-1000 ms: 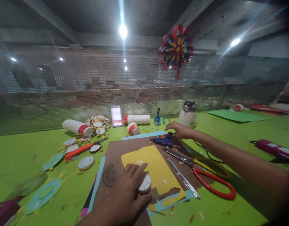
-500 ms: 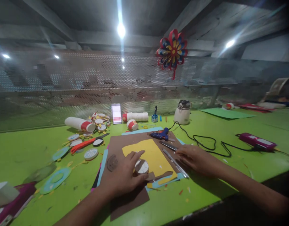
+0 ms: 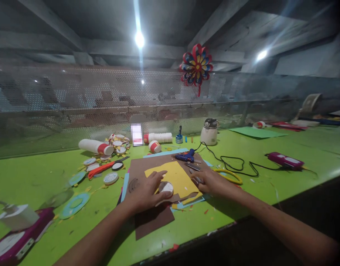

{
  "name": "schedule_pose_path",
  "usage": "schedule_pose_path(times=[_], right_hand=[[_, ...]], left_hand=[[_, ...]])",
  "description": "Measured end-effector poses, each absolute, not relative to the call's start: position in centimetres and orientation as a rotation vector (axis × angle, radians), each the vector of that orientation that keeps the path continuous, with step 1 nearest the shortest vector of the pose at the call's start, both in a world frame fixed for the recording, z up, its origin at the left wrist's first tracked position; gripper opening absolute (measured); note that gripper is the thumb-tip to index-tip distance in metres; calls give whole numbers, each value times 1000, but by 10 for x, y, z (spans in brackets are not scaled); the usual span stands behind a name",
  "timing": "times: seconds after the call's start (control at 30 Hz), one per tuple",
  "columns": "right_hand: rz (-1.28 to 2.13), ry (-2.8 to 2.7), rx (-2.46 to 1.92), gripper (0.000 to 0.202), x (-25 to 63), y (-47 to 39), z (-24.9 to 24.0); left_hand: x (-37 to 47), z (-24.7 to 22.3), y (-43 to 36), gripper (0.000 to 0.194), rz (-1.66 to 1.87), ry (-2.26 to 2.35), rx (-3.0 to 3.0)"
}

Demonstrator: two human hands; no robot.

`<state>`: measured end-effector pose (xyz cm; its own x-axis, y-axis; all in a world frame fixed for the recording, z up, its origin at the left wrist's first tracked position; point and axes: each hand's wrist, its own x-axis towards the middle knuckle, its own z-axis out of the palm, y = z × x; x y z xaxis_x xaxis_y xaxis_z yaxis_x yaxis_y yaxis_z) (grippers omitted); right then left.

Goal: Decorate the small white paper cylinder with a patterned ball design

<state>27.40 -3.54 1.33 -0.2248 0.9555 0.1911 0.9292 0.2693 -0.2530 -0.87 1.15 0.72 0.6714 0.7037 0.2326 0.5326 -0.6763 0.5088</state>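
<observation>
My left hand (image 3: 149, 188) lies on the brown paper sheet (image 3: 153, 225) and the yellow paper (image 3: 175, 175) with its fingers spread. Its thumb touches the edge of a small white disc (image 3: 166, 187) that looks like a cut-off paper cup base. On the right side of the yellow paper, my right hand (image 3: 211, 181) has its fingers closed round a silver pen (image 3: 197, 177), mostly covered by the hand. Scissors with yellow handles (image 3: 231, 176) lie just beyond that hand, their blades pointing left. A blue glue gun (image 3: 186, 156) rests farther back on the brown sheet.
An orange cutter knife (image 3: 102, 169) and several white discs with yellow points lie at left. Paper cups (image 3: 95, 147), a phone (image 3: 136, 133), an ink bottle (image 3: 179, 138) and a kettle (image 3: 209, 132) stand behind. A black cord runs to a purple power strip (image 3: 285, 161).
My right hand has shifted left from the scissors onto the silver pen, uncovering the yellow handles. My left hand stays by the disc, its thumb now over the disc's edge. The view has shifted slightly.
</observation>
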Motion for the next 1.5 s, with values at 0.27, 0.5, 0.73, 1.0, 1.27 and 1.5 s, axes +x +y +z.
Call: schedule_pose_path(times=[0.27, 0.5, 0.73, 1.0, 1.27, 1.5], right_hand=[[642, -1719, -1522, 28, 274, -18, 34], [1055, -1476, -987, 30, 256, 8, 50], [1204, -1272, -801, 30, 246, 18, 38], [1137, -1025, -880, 13, 246, 6, 38], [1203, -1078, -893, 18, 235, 6, 29], [1079, -1205, -975, 17, 232, 1, 24]], left_hand=[[-9, 6, 16, 52, 648, 986, 2455], [-8, 6, 12, 67, 533, 961, 2447], [-4, 4, 9, 81, 486, 1006, 2453], [0, 0, 9, 82, 532, 1085, 2398], [1, 4, 8, 83, 648, 1122, 2366], [1, 1, 6, 78, 762, 1036, 2401]])
